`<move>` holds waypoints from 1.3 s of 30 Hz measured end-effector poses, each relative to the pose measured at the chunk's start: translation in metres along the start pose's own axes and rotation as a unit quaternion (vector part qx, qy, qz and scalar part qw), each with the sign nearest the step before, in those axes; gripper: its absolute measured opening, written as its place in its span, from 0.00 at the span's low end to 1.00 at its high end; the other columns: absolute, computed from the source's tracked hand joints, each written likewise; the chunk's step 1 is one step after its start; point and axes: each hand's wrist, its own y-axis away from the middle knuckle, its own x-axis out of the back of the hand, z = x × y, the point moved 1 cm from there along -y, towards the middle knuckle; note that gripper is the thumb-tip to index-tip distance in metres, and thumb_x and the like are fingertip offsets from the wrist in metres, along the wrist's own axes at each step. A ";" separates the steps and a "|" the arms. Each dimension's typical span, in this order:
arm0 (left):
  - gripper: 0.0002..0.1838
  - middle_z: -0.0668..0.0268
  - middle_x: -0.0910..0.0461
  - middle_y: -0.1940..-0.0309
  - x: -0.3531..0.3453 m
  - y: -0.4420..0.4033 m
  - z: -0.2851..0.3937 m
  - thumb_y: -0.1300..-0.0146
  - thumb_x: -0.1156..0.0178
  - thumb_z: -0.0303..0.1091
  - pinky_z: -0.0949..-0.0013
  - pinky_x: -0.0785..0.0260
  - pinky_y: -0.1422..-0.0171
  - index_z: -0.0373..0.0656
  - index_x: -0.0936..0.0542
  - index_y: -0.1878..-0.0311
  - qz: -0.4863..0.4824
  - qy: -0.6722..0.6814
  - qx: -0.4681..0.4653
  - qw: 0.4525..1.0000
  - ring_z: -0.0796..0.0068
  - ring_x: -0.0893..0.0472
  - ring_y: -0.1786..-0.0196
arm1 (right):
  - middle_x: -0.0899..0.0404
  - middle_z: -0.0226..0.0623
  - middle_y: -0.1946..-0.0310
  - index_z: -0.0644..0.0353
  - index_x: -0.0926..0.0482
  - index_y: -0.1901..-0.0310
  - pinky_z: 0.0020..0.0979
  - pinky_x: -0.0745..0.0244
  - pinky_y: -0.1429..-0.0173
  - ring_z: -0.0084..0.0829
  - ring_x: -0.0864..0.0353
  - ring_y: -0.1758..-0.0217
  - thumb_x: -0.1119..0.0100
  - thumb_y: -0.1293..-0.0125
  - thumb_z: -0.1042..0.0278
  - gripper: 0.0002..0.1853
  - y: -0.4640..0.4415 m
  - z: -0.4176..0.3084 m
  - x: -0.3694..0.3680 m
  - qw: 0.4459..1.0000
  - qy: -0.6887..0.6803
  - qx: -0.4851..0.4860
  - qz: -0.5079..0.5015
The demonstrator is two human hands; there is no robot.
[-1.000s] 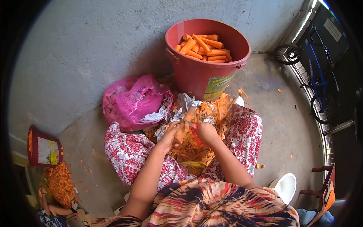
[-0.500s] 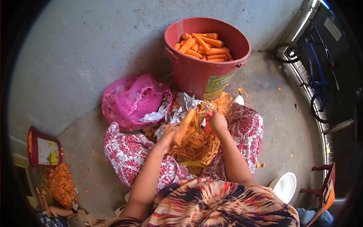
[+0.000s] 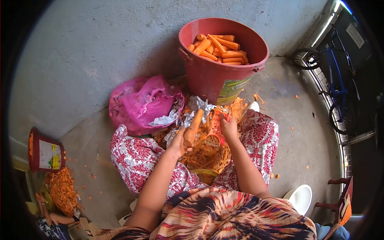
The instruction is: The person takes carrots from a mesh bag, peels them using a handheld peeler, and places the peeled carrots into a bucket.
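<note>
My left hand [image 3: 179,143] is wrapped round the thick lower end of a carrot [image 3: 193,127], whose narrow tip points up and away from me. To its right, my right hand [image 3: 229,127] grips a red peeler [image 3: 216,127], a broad tool with holes in it. Tool and carrot are apart. Below both hands, a heap of orange peelings [image 3: 206,158] lies between my legs. Crumpled paper [image 3: 198,105] rests at the far side of the heap.
A large red bucket [image 3: 221,78] of carrots stands beyond the heap, beside a pink mesh bag [image 3: 146,104]. At left are a small red bucket [image 3: 48,154], more peelings [image 3: 63,192] and another person's limbs. A white basin [image 3: 301,199] and bicycle [image 3: 338,90] are at right.
My right hand has drawn away from the carrot to the right, and the peeler has turned so its holed face shows. My left hand still holds the carrot. The view has shifted slightly.
</note>
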 end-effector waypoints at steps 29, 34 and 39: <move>0.20 0.64 0.27 0.71 -0.020 -0.006 -0.011 0.40 0.58 0.51 0.70 0.37 0.78 0.44 0.32 0.55 -0.022 0.036 -0.013 0.999 0.69 0.26 0.72 | 0.27 0.30 0.82 0.59 0.24 0.66 0.27 0.35 0.76 0.24 0.30 0.82 0.50 0.43 0.69 0.07 0.009 -0.023 -0.006 0.975 0.190 0.082 -0.079; 0.19 0.65 0.26 0.73 -0.012 -0.008 -0.001 0.39 0.60 0.50 0.70 0.37 0.78 0.44 0.32 0.57 0.076 -0.025 -0.107 0.991 0.72 0.26 0.72 | 0.26 0.49 0.77 0.62 0.29 0.70 0.44 0.32 0.65 0.49 0.26 0.71 0.53 0.44 0.61 0.12 0.034 -0.028 -0.012 0.873 0.414 0.132 -0.220; 0.17 0.67 0.27 0.75 -0.011 -0.006 0.005 0.39 0.64 0.47 0.72 0.40 0.81 0.45 0.32 0.59 0.072 -0.032 -0.084 0.993 0.74 0.27 0.74 | 0.25 0.49 0.75 0.63 0.28 0.69 0.43 0.32 0.63 0.47 0.25 0.67 0.51 0.48 0.65 0.10 0.038 -0.023 -0.022 0.838 0.451 0.131 -0.278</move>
